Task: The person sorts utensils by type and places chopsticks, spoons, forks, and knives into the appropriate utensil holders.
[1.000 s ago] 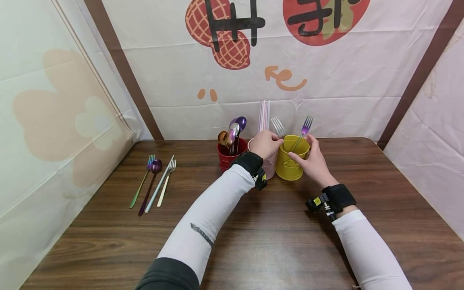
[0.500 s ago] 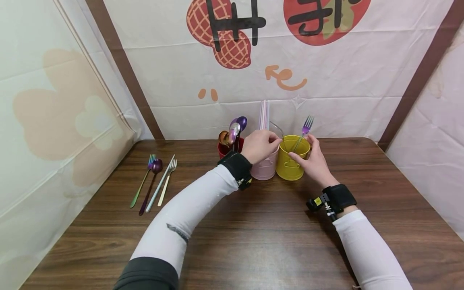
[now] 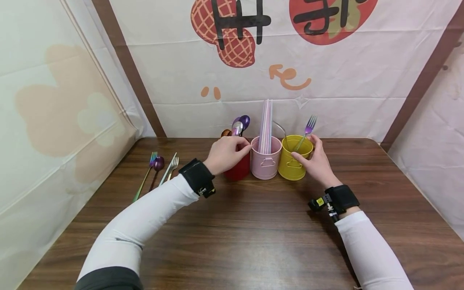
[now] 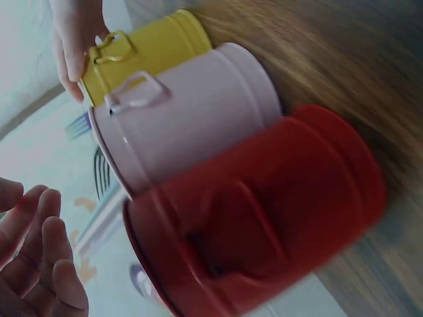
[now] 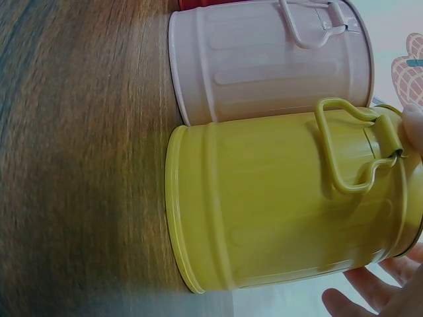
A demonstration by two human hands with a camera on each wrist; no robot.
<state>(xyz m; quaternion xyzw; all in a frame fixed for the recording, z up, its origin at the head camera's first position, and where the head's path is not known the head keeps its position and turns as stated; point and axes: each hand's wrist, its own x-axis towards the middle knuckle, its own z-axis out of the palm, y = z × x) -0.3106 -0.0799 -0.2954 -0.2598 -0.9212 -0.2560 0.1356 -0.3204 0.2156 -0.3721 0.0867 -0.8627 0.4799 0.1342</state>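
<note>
My left hand [image 3: 226, 155] passes in front of the red pail [image 3: 239, 171], its fingers loosely bent with nothing between them. Several spoons [image 3: 237, 128] stick up from that pail, partly covered by the hand. My right hand [image 3: 319, 163] holds the yellow pail [image 5: 284, 205] near its rim, thumb at the front and fingers at the far side. Inside the yellow pail stand a purple-headed fork [image 3: 310, 124] and a second fork [image 3: 280, 128], seen edge-on, leaning left. Between the two pails is a pink pail [image 3: 264, 167] with several pastel sticks [image 3: 266, 127] upright in it.
On the left of the wooden table [image 3: 253, 241] lie a fork with a green handle [image 3: 143, 183], a purple spoon [image 3: 158, 164], a light stick [image 3: 168, 169] and another fork [image 3: 175, 163]. My left forearm partly covers them. A printed cloth [image 3: 181, 117] hangs behind the table.
My left hand has left the yellow pail's fork and moved left, past the pink pail to the red one. That fork has turned edge-on. The right hand keeps its hold on the yellow pail.
</note>
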